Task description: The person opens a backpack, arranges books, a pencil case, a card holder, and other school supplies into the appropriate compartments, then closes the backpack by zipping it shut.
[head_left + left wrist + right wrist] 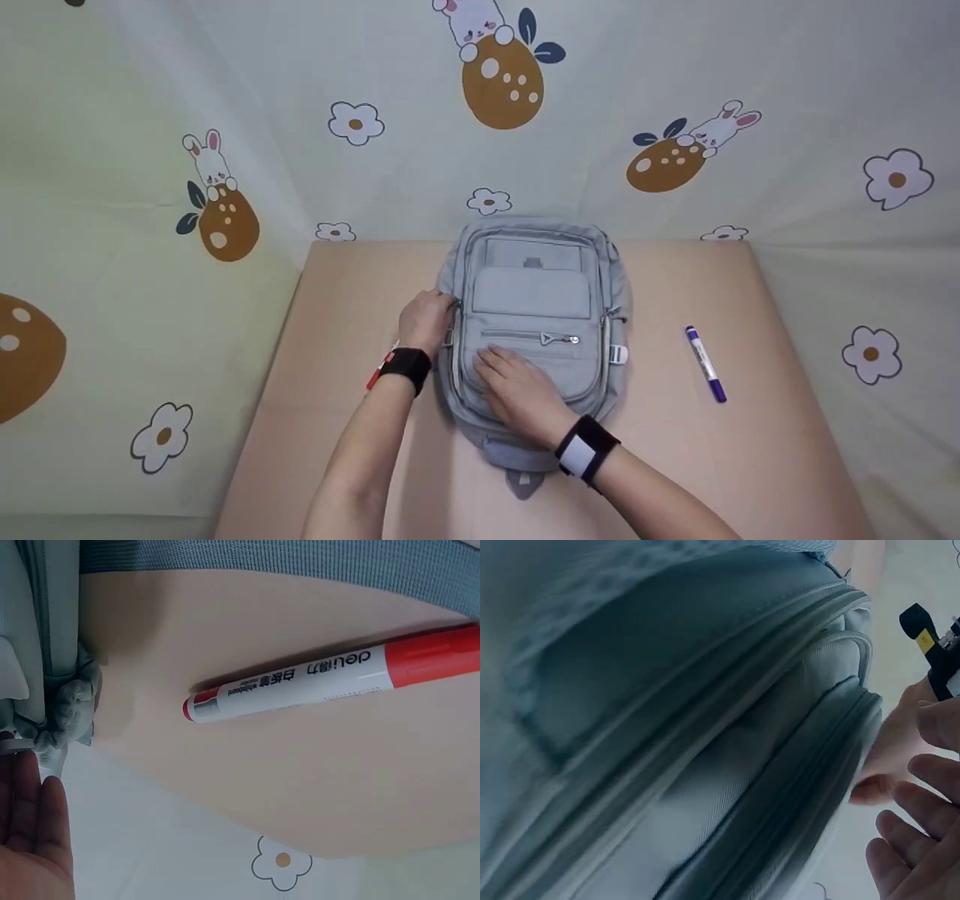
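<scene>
A grey-blue backpack (532,292) lies on its back on the table, front pockets up, its top loop pointing toward me. At its left side my left hand (426,322) pinches what looks like a zipper pull (16,745) on the side seam; the fingertips are partly hidden. My right hand (521,386) rests on the lower front pocket, fingers fairly straight and holding nothing. In the right wrist view, the fingers (915,840) extend beside the bag's layered zipper seams. A white marker with a red cap (300,679) lies left of the bag, mostly covered by my left wrist in the head view.
To the right of the backpack lies a white and purple marker (705,364). A blue-grey strap (285,566) stretches over the table beside the red marker. The pinkish tabletop (352,300) meets a patterned cloth backdrop (405,172) behind and at both sides.
</scene>
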A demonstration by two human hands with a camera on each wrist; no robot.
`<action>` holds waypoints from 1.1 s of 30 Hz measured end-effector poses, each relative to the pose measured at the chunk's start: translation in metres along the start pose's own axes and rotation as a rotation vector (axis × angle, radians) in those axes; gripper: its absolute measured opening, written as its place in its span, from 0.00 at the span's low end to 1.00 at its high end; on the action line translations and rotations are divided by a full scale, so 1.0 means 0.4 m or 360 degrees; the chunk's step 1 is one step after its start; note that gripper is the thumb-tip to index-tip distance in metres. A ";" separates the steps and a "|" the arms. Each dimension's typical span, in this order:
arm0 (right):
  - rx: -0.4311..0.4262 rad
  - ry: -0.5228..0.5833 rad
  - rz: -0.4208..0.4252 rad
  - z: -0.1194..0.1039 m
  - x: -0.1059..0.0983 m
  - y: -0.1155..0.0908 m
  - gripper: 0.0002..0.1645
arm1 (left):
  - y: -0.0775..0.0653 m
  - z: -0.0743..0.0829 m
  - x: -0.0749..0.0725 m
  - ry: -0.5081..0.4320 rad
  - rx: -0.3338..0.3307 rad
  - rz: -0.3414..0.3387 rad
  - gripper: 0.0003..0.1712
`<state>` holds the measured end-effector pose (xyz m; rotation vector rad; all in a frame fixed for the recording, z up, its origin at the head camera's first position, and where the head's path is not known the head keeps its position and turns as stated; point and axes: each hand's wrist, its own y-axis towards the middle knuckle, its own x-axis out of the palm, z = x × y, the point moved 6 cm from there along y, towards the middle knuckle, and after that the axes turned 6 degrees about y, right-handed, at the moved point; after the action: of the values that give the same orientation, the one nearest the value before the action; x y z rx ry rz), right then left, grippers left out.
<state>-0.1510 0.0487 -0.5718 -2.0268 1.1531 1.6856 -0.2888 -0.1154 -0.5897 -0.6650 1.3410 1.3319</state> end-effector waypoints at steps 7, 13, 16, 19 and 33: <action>0.0135 -0.0015 -0.0165 0.021 0.045 0.018 0.36 | -0.002 -0.011 -0.010 -0.0021 -0.0011 -0.0015 0.05; 0.0124 -0.0034 -0.0122 0.029 0.050 0.017 0.35 | 0.004 -0.022 -0.015 -0.0020 -0.0012 -0.0091 0.07; 0.0121 -0.0026 -0.0111 0.031 0.050 0.016 0.35 | 0.006 -0.021 -0.016 0.0017 0.0013 -0.0125 0.07; 0.0125 -0.0002 -0.0116 0.033 0.052 0.015 0.34 | 0.003 -0.017 -0.023 0.0085 0.0071 -0.0118 0.06; 0.0166 0.0037 -0.0145 0.041 0.055 0.014 0.34 | -0.073 0.009 -0.052 0.0156 0.0380 -0.0015 0.04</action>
<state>-0.1665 0.0467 -0.5950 -2.0090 1.1136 1.5305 -0.2556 -0.1244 -0.5794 -0.5777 1.5453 1.1208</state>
